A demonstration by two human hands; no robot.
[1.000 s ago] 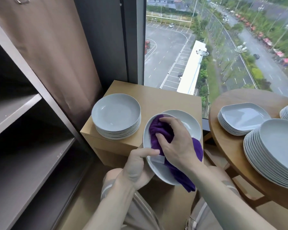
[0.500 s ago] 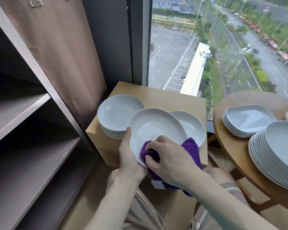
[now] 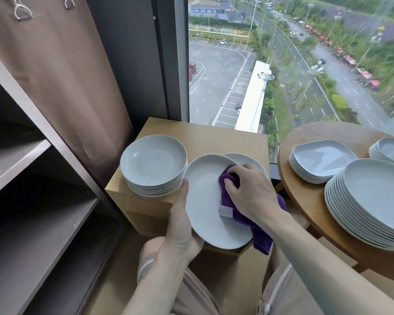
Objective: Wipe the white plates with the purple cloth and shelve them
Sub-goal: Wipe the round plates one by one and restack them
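left hand (image 3: 180, 226) grips the smooth round white plate (image 3: 205, 208) by its rim while right hand (image 3: 250, 192) presses the plush purple cloth (image 3: 230, 189) onto it.

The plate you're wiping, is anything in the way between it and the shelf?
Nothing visible blocks it. The plate, held by the left hand, has open space leftward to the shelf. The plate stack sits farther back on the wooden stand.

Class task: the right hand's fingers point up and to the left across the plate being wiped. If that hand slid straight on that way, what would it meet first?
Probably the stack of round plates on the wooden cabinet. The right hand presses the purple cloth on the held plate, past whose far rim that stack stands, though depth is unclear.
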